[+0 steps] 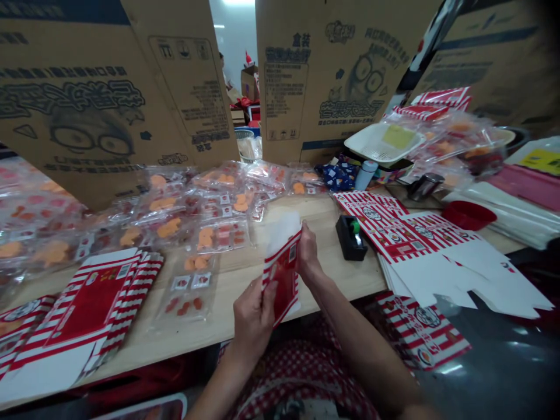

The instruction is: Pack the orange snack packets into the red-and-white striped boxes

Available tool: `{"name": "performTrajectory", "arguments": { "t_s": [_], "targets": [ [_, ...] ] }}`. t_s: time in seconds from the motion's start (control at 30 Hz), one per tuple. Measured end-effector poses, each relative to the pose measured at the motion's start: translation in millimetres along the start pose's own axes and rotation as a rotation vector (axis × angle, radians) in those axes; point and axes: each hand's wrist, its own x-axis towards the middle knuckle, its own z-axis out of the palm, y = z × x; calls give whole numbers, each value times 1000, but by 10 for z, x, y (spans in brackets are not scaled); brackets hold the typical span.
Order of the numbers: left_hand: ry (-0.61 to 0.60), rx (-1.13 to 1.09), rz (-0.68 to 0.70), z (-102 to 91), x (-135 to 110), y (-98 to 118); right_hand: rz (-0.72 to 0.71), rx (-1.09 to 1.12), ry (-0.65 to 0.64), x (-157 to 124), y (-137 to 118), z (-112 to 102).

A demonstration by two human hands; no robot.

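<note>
A red-checked lap cloth (301,373) is overhung by a red-striped paper carton (283,274), held upright off the wooden table (332,274) by the left hand (254,321) and right hand (308,254), fingers closed on its edges for a firm grip.

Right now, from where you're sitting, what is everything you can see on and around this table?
Flattened cardboard cartons: three, brown with dark print, standing behind the table.
Wooden table: one, pale, under the items.
Clear snack packets: many, orange and red contents, across the table's left and middle.
Striped box blanks: one stack, red and white, front left.
Second striped stack: one, red and white, right.
Plastic tray: one, white, back right.
Shallow dish: one, red, far right.
Striped sleeve: one, red and white, between the hands.
Left hand: one, bare, holding the sleeve.
Right hand: one, bare, holding the sleeve's top edge.
</note>
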Motion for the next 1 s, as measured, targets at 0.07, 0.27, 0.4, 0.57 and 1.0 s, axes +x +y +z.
{"name": "performTrajectory", "arguments": {
  "t_s": [0.07,0.27,0.4,0.57,1.0],
  "targets": [
    [74,141,97,46,-6,-50,-10,-60,23,39,-37,42],
    [126,106,-140,-41,132,-225,-203,-308,-80,-137,-191,48],
    [62,-171,-276,-168,306,-263,-343,-402,-195,-352,-150,-51],
    [122,-381,-386,-176,340,-362,-304,-466,-309,-464,30,-161],
    [55,-708,-726,-253,235,-450,104,-230,-645,-331,27,-432]
  ]
}}
